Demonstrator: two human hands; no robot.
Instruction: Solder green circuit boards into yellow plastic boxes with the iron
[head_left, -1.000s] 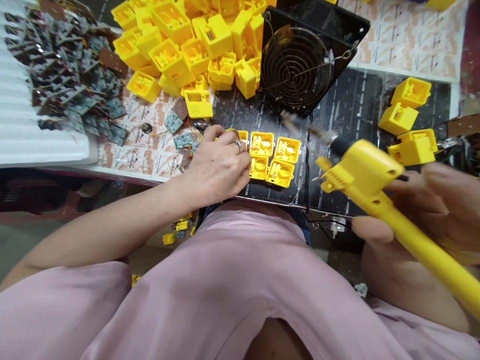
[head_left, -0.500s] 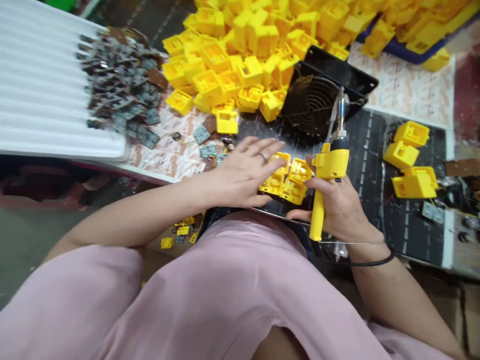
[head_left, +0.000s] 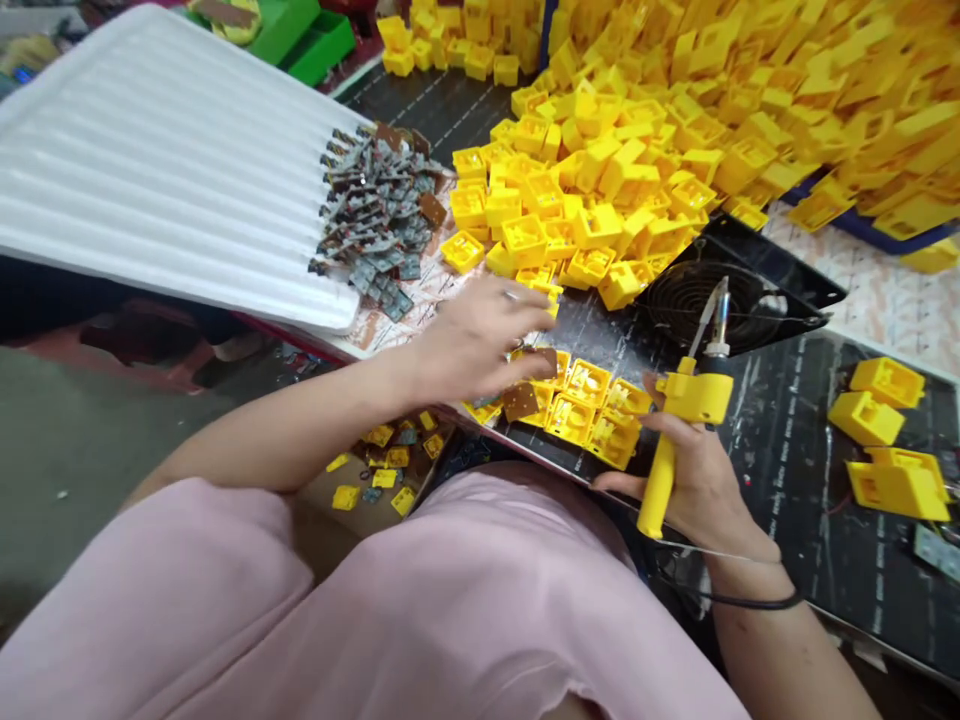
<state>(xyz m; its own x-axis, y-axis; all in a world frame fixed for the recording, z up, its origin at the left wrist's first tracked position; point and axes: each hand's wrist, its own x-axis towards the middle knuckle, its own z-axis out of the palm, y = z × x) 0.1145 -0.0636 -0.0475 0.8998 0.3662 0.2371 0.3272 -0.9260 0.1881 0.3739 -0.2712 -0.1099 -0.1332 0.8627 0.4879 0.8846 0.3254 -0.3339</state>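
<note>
My right hand is wrapped around a yellow soldering gun, its metal tip pointing up and away from me. The right thumb and a fingertip are close to the right end of a block of open yellow plastic housings. Over the left end of that block is my left hand, fingers apart and slightly bent. Beside its fingertips lie small brown circuit boards, partly covered by the hand. Whether the left fingers touch a board is unclear.
A large heap of yellow housings fills the back. Grey circuit boards lie piled beside a white ribbed foam sheet. A black fan stands behind the soldering gun, and loose housings sit at right. Below, a box holds yellow pieces.
The view has shifted, so the bench appears lower and farther right. My left hand has moved left off the middle housings, and more housings and brown boards show. The right hand still holds the soldering gun.
</note>
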